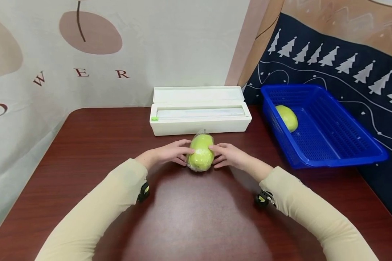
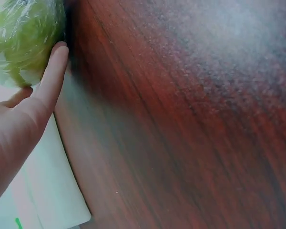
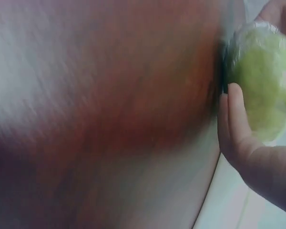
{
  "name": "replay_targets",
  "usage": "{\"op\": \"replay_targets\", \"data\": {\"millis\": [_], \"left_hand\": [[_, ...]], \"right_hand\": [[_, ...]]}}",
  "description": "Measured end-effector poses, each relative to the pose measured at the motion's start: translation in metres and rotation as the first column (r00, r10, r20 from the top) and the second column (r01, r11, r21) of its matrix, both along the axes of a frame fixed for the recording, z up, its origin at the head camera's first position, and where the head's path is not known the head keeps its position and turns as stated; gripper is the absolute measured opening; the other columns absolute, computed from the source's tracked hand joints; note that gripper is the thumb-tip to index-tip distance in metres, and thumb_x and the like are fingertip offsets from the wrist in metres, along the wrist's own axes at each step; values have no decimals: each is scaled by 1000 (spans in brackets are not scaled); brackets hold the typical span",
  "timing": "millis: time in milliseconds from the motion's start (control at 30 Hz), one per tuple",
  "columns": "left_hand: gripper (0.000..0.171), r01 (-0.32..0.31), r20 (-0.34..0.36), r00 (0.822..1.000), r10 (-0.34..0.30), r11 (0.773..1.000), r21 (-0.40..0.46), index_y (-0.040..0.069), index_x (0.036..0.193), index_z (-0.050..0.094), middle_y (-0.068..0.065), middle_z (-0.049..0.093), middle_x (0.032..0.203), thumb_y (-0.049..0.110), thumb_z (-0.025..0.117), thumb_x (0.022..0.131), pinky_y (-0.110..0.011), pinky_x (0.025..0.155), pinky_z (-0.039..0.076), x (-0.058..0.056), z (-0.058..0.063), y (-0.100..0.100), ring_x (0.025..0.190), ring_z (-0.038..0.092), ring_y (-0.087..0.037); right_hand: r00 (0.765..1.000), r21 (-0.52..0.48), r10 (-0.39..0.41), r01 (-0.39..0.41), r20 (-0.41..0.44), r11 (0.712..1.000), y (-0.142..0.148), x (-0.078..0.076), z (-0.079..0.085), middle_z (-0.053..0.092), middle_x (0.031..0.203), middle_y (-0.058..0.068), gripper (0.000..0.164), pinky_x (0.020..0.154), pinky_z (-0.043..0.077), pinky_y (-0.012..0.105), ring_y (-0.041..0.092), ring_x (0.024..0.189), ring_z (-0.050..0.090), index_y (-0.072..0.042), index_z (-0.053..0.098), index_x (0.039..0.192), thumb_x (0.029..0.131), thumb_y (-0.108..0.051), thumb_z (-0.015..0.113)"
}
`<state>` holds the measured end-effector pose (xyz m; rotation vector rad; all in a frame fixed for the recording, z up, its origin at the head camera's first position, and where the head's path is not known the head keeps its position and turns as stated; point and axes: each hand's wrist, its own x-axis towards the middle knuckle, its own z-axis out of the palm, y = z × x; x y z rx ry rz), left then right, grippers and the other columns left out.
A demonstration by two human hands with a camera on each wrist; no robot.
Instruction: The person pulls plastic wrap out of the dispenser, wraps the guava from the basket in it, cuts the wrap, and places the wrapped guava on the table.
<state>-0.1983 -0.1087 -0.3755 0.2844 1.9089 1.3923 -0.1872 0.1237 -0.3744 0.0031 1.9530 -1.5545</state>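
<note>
A pale green fruit point(image 1: 201, 152) wrapped in clear cling film is between both hands on the dark red table, in front of a white box. My left hand point(image 1: 171, 151) holds its left side, with the thumb on the near face. From the other side my right hand point(image 1: 230, 156) holds it, thumb likewise on the near face. In the left wrist view the film on the fruit point(image 2: 26, 38) looks crinkled, and a finger lies along its edge. The right wrist view shows the fruit point(image 3: 262, 81) against the right fingers, its underside hidden.
The white cling film box point(image 1: 200, 121) stands with its lid up at the table's back, a green slider at its left end. To the right, a blue plastic basket point(image 1: 343, 159) holds another green fruit point(image 1: 286, 118). Printed cloth hangs behind the table point(image 1: 196, 224).
</note>
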Motion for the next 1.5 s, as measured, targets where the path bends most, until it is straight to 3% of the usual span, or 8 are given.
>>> {"op": "replay_targets", "data": {"millis": [167, 367, 667, 900, 1133, 1333, 1500], "left_hand": [[61, -47, 43, 998, 46, 999, 12, 6, 146, 17, -26, 38, 139, 27, 44, 96, -41, 87, 54, 4, 0, 1, 100, 59, -29], [61, -86, 29, 996, 85, 996, 39, 4, 145, 15, -27, 37, 137, 27, 43, 96, -41, 89, 53, 7, 7, 3, 97, 59, -27], [63, -26, -59, 998, 27, 1000, 12, -1, 144, 10, -30, 37, 134, 26, 42, 96, -46, 97, 47, 13, 50, -19, 103, 58, -31], [66, -95, -122, 988, 92, 995, -14, 1, 146, 12, -27, 40, 134, 29, 43, 96, -44, 97, 48, 9, 76, -41, 105, 58, -30], [69, -202, -162, 967, 196, 979, -20, -3, 146, 9, -27, 33, 138, 32, 43, 97, -37, 94, 50, 2, 97, -63, 96, 60, -18], [71, -270, -171, 951, 259, 962, -43, -8, 142, 14, -25, 30, 140, 39, 42, 97, -36, 97, 48, -5, 106, -83, 103, 59, -20], [69, -302, -170, 942, 290, 952, -49, -9, 140, 17, -22, 37, 133, 39, 41, 97, -28, 91, 51, -10, 108, -97, 91, 59, -8]], "right_hand": [[1000, -74, 14, -12, 20, 997, -9, 8, 2, 49, 125, 27, 61, 86, 54, 40, 15, 80, 62, 8, 24, 142, 95, -23, 48], [1000, -98, -23, 24, 18, 995, -14, 10, 11, 51, 123, 26, 60, 88, 53, 41, 13, 78, 63, 7, 26, 142, 94, -21, 49], [998, -131, 32, -38, -48, 991, -29, 7, 42, 51, 126, 30, 58, 87, 53, 42, 14, 83, 64, 7, 29, 141, 94, -20, 48], [990, -106, 80, -92, -115, 990, -50, -6, 67, 51, 128, 27, 56, 88, 53, 41, 18, 89, 63, 3, 31, 142, 96, -24, 47], [992, -88, -33, 22, -122, 996, -82, -23, 89, 48, 132, 22, 67, 87, 53, 40, 32, 100, 63, 1, 24, 145, 93, -28, 55], [987, -82, -88, 77, -136, 994, -110, -39, 97, 47, 131, 19, 59, 81, 56, 36, 33, 98, 64, 3, 35, 136, 91, -28, 59], [988, -79, -81, 71, -131, 994, -129, -47, 101, 47, 132, 18, 61, 84, 55, 37, 34, 102, 64, 3, 37, 137, 91, -30, 60]]}}
